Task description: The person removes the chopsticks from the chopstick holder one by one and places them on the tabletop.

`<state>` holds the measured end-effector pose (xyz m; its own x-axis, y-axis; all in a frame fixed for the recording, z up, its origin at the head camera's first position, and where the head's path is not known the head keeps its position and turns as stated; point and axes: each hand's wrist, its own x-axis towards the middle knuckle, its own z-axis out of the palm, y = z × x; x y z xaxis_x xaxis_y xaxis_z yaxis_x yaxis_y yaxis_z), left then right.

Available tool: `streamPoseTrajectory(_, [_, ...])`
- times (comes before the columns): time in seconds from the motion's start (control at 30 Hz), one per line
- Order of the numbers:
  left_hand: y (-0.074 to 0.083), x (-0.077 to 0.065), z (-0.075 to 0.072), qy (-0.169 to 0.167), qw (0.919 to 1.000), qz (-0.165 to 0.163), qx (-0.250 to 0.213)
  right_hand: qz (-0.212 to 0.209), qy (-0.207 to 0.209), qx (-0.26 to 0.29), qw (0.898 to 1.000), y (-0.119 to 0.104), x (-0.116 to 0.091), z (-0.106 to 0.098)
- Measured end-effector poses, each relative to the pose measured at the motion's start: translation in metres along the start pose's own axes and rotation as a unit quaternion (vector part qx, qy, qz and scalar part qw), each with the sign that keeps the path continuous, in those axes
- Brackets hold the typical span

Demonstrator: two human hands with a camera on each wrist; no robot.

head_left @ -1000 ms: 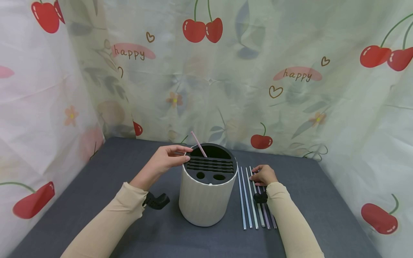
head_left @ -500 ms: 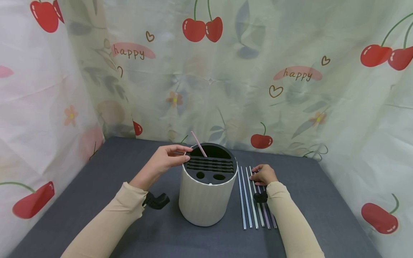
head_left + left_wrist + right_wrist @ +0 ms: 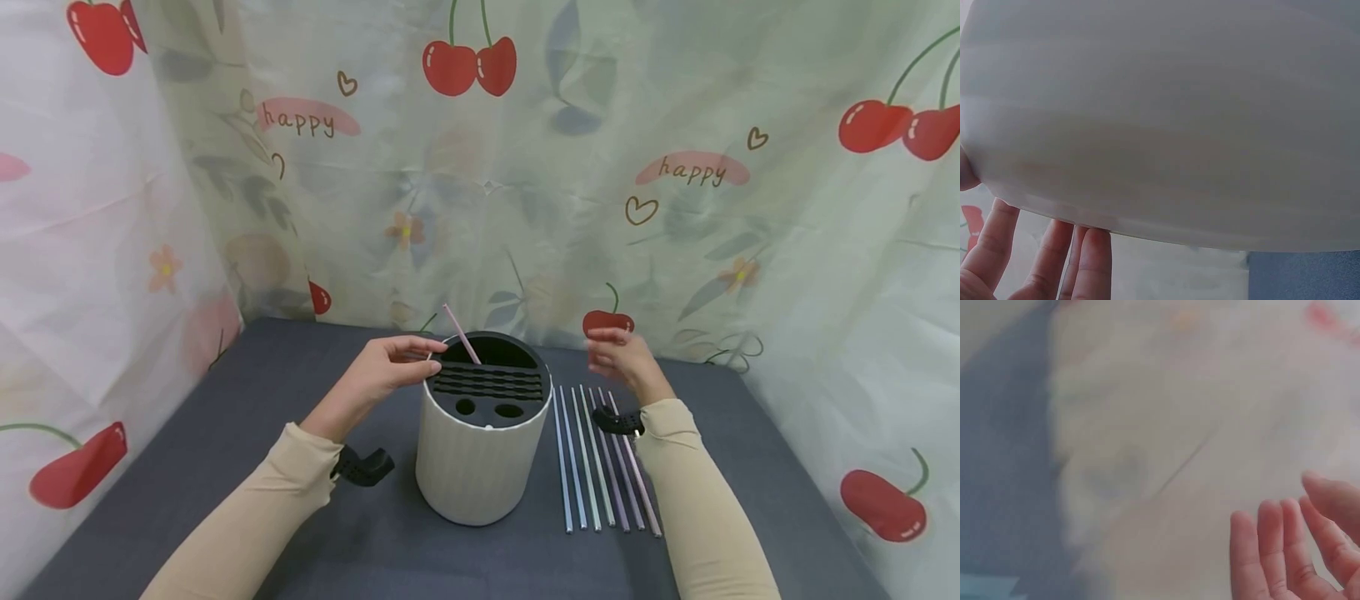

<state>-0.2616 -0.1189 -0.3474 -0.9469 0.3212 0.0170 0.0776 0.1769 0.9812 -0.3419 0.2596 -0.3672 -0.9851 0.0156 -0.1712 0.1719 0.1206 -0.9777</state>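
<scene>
My left hand (image 3: 401,361) holds the rim of a round white knife block (image 3: 480,467) by its left side. In the left wrist view several fingertips (image 3: 1094,253) touch its pale outer wall (image 3: 1166,137). The black top insert (image 3: 487,412) has narrow slots, two holes and a wide rear compartment, where a pink stick (image 3: 461,333) stands tilted. To the right, slim coloured sticks (image 3: 573,458) like chopsticks lie side by side, blue to pink. My right hand (image 3: 624,358) hovers beyond their far ends, holding nothing; in the right wrist view its fingers (image 3: 1244,556) are loosely extended.
A dark grey cloth (image 3: 352,533) covers the table. Around its back and sides hangs a pale curtain (image 3: 480,208) printed with cherries and flowers. Each wrist wears a black band, the right one (image 3: 617,421) just above the sticks.
My right hand has lifted off the sticks and moved up and back, uncovering the pink stick at the right end. The left hand and the knife block stay put.
</scene>
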Motion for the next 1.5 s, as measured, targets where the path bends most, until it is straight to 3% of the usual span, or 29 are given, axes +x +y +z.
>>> streamPoseTrajectory(0.13, [-0.001, 0.001, -0.001, 0.002, 1.0000, -0.002, 0.004, -0.101, -0.034, 0.103, 0.989, -0.056, -0.026, 0.021])
streamPoseTrajectory(0.23, [-0.002, 0.001, -0.002, 0.002, 0.9999, 0.003, 0.010, -0.171, -0.057, 0.120, 0.976, -0.086, -0.048, 0.046])
streamPoseTrajectory(0.33, [-0.002, 0.002, -0.003, 0.002, 0.9999, 0.008, 0.013, -0.208, -0.096, 0.128, 0.965, -0.101, -0.066, 0.073])
streamPoseTrajectory(0.43, [-0.003, 0.002, -0.003, 0.001, 0.9999, 0.009, 0.011, -0.212, -0.138, 0.102, 0.962, -0.103, -0.075, 0.096])
streamPoseTrajectory(0.6, [-0.002, 0.003, -0.001, -0.003, 0.9999, 0.006, 0.010, -0.197, -0.194, 0.013, 0.961, -0.098, -0.080, 0.123])
streamPoseTrajectory(0.93, [-0.001, 0.003, -0.002, 0.004, 0.9998, 0.009, 0.018, -0.151, -0.230, -0.127, 0.953, -0.091, -0.075, 0.138])
streamPoseTrajectory(1.3, [-0.002, 0.002, -0.002, 0.001, 0.9998, 0.012, 0.012, -0.150, -0.234, -0.151, 0.949, -0.091, -0.077, 0.137])
streamPoseTrajectory(1.4, [-0.002, 0.002, -0.002, -0.003, 0.9999, 0.013, 0.008, -0.168, -0.223, -0.131, 0.951, -0.100, -0.081, 0.131])
streamPoseTrajectory(1.5, [-0.002, 0.002, -0.001, -0.003, 1.0000, 0.008, 0.004, -0.193, -0.206, -0.078, 0.956, -0.113, -0.086, 0.121])
